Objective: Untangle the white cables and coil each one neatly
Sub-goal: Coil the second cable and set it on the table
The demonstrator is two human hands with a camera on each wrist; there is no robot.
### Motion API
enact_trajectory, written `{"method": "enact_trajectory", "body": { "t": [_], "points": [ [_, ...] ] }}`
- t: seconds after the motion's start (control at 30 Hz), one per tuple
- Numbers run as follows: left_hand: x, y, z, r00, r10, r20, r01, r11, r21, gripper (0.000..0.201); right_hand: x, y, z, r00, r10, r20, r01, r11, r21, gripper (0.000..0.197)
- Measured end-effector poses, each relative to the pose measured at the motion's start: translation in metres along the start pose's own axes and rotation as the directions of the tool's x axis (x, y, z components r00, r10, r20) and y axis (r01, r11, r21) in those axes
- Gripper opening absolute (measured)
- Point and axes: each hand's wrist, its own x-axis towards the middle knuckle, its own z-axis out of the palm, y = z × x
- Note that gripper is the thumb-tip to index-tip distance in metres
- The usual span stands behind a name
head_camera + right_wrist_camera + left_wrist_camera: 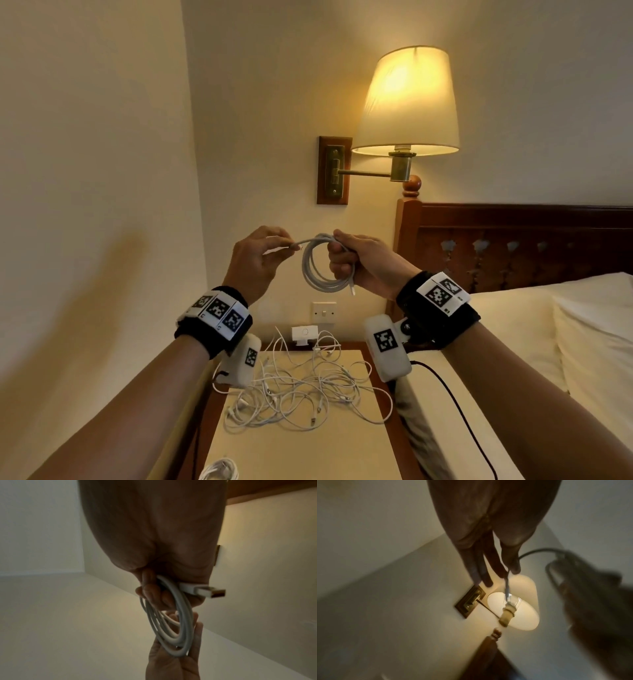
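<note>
Both hands are raised in front of the wall, holding one white cable wound into a coil (pixel 320 265). My right hand (pixel 346 255) grips the coil's loops (pixel 173 626) in a fist, and a USB plug (pixel 210 591) sticks out beside the palm. My left hand (pixel 274 245) pinches the cable's free end (pixel 507 586) between thumb and fingers, just left of the coil. Below, a tangle of white cables (pixel 305 387) lies on the bedside table (pixel 308 452). Another small white cable bundle (pixel 219 470) lies at the table's near left edge.
A lit wall lamp (pixel 407 102) hangs above the hands on a brass arm. A white charger (pixel 305 334) sits plugged in at the wall behind the table. The bed (pixel 513 325) and its dark wooden headboard (pixel 513 240) stand to the right. A black wire (pixel 459 411) runs from my right wrist.
</note>
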Motion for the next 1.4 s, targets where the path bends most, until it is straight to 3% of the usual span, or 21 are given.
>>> {"method": "enact_trajectory", "body": {
  "t": [0.07,0.1,0.17,0.37,0.57,0.7,0.73,0.87,1.0,1.07,1.2,1.27,1.4],
  "points": [
    [0.001,0.008,0.002,0.962,-0.274,0.014,0.268,0.925,-0.270,0.014,0.001,0.004,0.005,0.999,0.017,0.036,-0.020,0.998,0.065,0.038],
    [0.002,0.013,0.003,0.916,-0.388,0.099,0.392,0.818,-0.420,0.015,0.002,0.006,0.006,0.999,0.019,0.046,-0.023,0.996,0.084,0.038],
    [0.003,0.020,0.003,0.839,-0.495,0.225,0.524,0.624,-0.580,0.018,0.003,0.006,0.007,0.998,0.018,0.058,-0.024,0.995,0.097,0.039],
    [0.005,0.025,0.001,0.770,-0.549,0.324,0.575,0.377,-0.727,0.022,0.002,-0.004,0.004,1.000,0.008,0.021,-0.010,0.996,0.087,0.037],
    [0.002,0.033,0.006,0.708,-0.463,0.533,0.672,0.209,-0.711,0.024,0.005,-0.003,0.004,1.000,0.013,0.006,-0.013,0.999,0.049,0.039],
    [0.003,0.046,0.009,0.673,-0.468,0.573,0.696,0.137,-0.705,0.036,0.012,0.003,-0.001,0.997,-0.020,-0.071,0.017,0.999,-0.033,0.037],
    [0.005,0.050,0.011,0.683,-0.483,0.549,0.692,0.184,-0.699,0.039,0.013,0.004,-0.003,0.995,-0.031,-0.091,0.027,0.999,-0.047,0.037],
    [0.008,0.059,0.018,0.797,-0.498,0.342,0.603,0.634,-0.484,0.026,0.016,0.003,-0.003,0.987,-0.099,-0.130,0.081,0.987,-0.137,0.037],
    [0.012,0.056,0.022,0.897,-0.394,0.199,0.416,0.905,-0.085,0.022,0.019,0.003,-0.001,0.972,-0.147,-0.185,0.101,0.967,-0.235,0.038],
    [0.010,0.053,0.027,0.913,-0.385,0.135,0.358,0.914,0.190,0.024,0.022,0.004,-0.001,0.960,-0.159,-0.231,0.104,0.967,-0.233,0.037],
    [0.002,0.056,0.027,0.906,-0.416,0.076,0.325,0.800,0.504,0.030,0.023,0.005,-0.007,0.927,-0.153,-0.342,0.066,0.966,-0.251,0.035],
    [-0.002,0.057,0.024,0.918,-0.388,0.090,0.277,0.785,0.554,0.036,0.024,0.006,-0.011,0.905,-0.123,-0.408,0.026,0.972,-0.235,0.035],
    [-0.010,0.063,0.020,0.929,-0.354,0.109,0.268,0.846,0.460,0.034,0.031,0.013,-0.015,0.853,-0.105,-0.511,-0.011,0.976,-0.218,0.035]
  ]
}}
